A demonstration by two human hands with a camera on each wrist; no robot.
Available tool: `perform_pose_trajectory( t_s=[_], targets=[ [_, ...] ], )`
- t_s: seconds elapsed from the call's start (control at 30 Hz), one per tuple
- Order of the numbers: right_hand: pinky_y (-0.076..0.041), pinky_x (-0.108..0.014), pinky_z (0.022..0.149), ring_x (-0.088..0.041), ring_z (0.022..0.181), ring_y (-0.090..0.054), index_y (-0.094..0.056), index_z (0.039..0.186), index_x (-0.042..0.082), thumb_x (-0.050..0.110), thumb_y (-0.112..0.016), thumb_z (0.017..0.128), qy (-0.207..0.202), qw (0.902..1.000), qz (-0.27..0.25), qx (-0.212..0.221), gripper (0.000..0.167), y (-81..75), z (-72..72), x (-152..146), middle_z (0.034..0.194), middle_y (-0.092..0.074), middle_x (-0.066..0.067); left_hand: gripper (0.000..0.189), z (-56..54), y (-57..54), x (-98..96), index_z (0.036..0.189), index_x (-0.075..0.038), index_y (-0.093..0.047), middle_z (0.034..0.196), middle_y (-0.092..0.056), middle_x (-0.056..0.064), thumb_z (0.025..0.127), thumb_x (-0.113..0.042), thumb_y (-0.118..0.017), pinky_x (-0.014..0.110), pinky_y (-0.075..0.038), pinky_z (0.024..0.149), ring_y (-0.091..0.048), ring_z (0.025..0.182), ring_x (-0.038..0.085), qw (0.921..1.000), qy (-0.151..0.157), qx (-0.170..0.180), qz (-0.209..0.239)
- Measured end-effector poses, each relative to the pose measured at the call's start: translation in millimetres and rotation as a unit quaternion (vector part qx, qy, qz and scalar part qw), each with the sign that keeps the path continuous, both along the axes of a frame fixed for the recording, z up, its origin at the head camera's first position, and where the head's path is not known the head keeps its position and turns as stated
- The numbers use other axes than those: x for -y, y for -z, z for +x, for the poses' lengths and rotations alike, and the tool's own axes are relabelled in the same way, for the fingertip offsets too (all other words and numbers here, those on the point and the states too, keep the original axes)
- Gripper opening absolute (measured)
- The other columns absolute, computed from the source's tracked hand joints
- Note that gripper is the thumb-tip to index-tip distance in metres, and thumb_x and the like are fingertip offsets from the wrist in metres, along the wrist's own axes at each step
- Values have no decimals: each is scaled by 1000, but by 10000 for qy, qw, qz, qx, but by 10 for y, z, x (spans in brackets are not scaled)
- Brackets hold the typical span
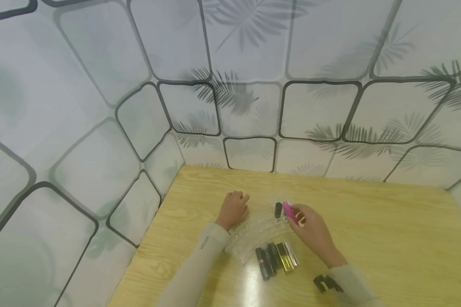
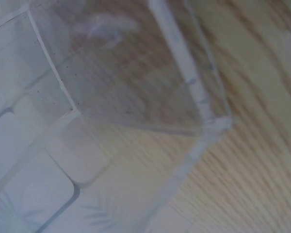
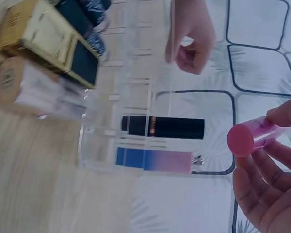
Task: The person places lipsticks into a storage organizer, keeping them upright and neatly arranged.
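My right hand (image 1: 311,228) pinches a pink lipstick tube (image 3: 252,137) between thumb and fingers, above the right end of a clear stepped organizer (image 1: 249,234). Two lipsticks stand in the organizer's slots near it: a black one with a thin copper band (image 3: 177,127) and a blue-to-pink one with a jewelled end (image 3: 167,161). At the organizer's left back edge is my left hand (image 1: 233,209), its fingers loosely bent with nothing visible in them. The left wrist view shows mostly a clear organizer corner (image 2: 203,127) close up.
In front of the organizer lie several dark lipstick tubes (image 1: 262,263), a gold-and-black one (image 1: 286,260) and a pale, clear-capped one (image 1: 291,254). A small black object (image 1: 322,283) is beside the right sleeve. Patterned walls (image 1: 249,153) border the wooden table (image 1: 399,247) at the back and left.
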State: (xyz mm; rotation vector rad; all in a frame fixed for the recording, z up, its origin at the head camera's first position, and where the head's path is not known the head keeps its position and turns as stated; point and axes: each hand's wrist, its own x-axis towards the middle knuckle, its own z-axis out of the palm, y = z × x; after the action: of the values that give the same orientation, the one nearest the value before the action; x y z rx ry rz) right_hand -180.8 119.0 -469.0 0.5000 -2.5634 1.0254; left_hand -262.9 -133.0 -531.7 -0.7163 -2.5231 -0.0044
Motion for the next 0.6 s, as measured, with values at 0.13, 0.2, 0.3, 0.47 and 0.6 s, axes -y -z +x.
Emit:
perform_pose_trajectory(
  t_s=[0.13, 0.2, 0.3, 0.47, 0.6],
  targets=[
    [-52, -24, 64, -10, 71, -58, -63, 105, 2, 5, -70, 78, -267, 9993, -272, -39, 28, -106, -58, 48, 83, -65, -3, 11, 3, -11, 3, 88, -15, -59, 72, -53, -2, 79, -18, -65, 31, -45, 70, -49, 67, 14, 10000, 8, -47, 37],
    [-53, -26, 65, -11, 73, -59, -62, 106, 2, 5, -70, 79, -419, 9984, -368, 31, 28, -148, -95, 71, 85, -65, -3, 11, 1, -10, 5, 88, -15, -59, 72, -53, -2, 79, -18, -65, 31, -45, 70, -49, 66, 13, 9999, 22, -105, 45],
    [-53, -28, 67, -12, 76, -60, -61, 108, 2, 6, -69, 80, -649, 9966, -483, 155, 29, -191, -156, 104, 87, -66, -3, 11, 3, -6, 8, 87, -15, -58, 72, -53, -2, 79, -18, -65, 31, -45, 70, -49, 66, 13, 9999, 36, -139, 63],
    [-54, -31, 71, -9, 79, -61, -60, 106, 5, 8, -69, 81, -1162, 9913, -517, 333, 27, -208, -293, 155, 88, -67, 0, 12, 17, -17, 6, 88, -15, -59, 73, -54, -2, 79, -18, -67, 31, -46, 71, -50, 68, 14, 9999, 2, -99, 65],
    [-53, -35, 73, -8, 78, -60, -57, 105, 7, 10, -68, 82, -1556, 9866, -144, 470, 25, -186, -416, 194, 87, -64, 2, 14, 18, -20, -1, 88, -15, -59, 73, -54, -1, 78, -18, -68, 31, -46, 70, -50, 67, 13, 9999, 10, -100, 90]
  ],
)
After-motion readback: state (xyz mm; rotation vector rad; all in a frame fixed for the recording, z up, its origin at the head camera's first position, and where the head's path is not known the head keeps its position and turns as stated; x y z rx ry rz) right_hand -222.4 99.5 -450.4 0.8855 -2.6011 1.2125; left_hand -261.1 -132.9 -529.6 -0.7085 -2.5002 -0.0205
